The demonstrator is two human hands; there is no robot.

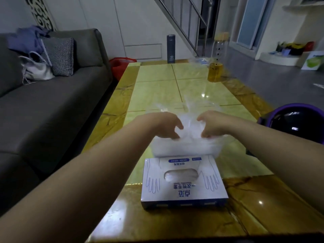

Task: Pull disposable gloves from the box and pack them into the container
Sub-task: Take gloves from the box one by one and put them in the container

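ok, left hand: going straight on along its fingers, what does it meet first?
The left hand points its curled fingers down at the clear glove film bunched over the container; that film likely comes first, though blur hides the depth.

Table (157, 88) bears box (184, 183), container (185, 149), flask (171, 49), perhaps jar (217, 67)

Glossy stone-look table (157, 95), thin clear plastic gloves (190, 121), smooth cardboard box (184, 192), matt cloth sofa (52, 111).

Grey sofa (52, 95) — dark flask (171, 49); purple helmet (296, 121)
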